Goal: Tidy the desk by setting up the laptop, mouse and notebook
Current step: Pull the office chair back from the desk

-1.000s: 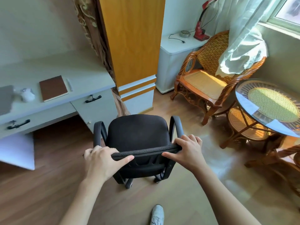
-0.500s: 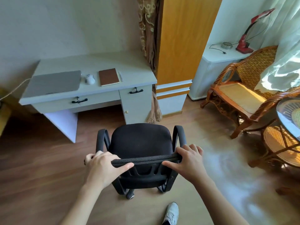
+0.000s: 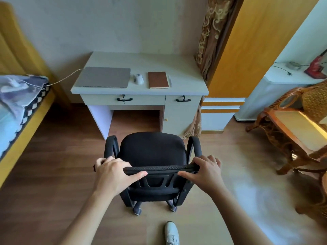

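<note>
A pale grey desk [image 3: 141,61] stands against the wall straight ahead. On it lie a closed grey laptop [image 3: 103,77] at the left, a white mouse [image 3: 138,79] in the middle and a brown notebook [image 3: 158,79] at the right, with a pen [image 3: 170,81] beside it. A black office chair [image 3: 153,151] stands on the floor in front of the desk. My left hand [image 3: 113,172] and my right hand [image 3: 205,171] both grip the top of its backrest.
A bed [image 3: 19,106] with a patterned cover runs along the left, and a white cable [image 3: 65,78] leads from it to the laptop. An orange cabinet [image 3: 247,50], a white unit [image 3: 276,92] and a wicker armchair [image 3: 297,131] stand to the right. My white shoe [image 3: 171,233] is on the wooden floor.
The view has swung left, so the desk now sits straight ahead of the chair and the bed has come into sight. Both hands keep their grip on the chair's backrest.
</note>
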